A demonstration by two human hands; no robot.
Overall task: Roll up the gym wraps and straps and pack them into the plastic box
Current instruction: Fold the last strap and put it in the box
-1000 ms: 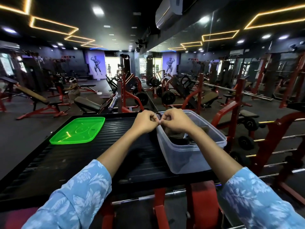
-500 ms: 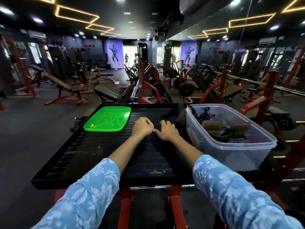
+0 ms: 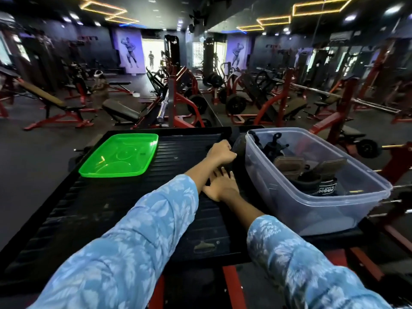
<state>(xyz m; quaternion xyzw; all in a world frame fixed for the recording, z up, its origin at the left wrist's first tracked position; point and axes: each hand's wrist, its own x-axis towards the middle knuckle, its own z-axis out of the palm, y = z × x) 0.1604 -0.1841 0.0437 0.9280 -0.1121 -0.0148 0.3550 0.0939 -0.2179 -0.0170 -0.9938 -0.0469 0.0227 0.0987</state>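
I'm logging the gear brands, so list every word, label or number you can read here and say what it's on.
"HIGH", partly cut off: white print on a rolled black wrap in the plastic box. A smaller line above it is too small to read.
Dark lettering high on the far walls by the posters: too blurred to read.
Nothing readable on the green lid or the black platform.

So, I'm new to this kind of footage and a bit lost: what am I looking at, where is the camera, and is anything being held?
There is no machine: a person wears the camera on their head, looking down at their own arms in a gym. On the black ribbed platform sit a green tray and a clear plastic box holding dark wraps. The left hand grips a dark strap beside the box; the right hand lies flat on the platform, fingers straight.
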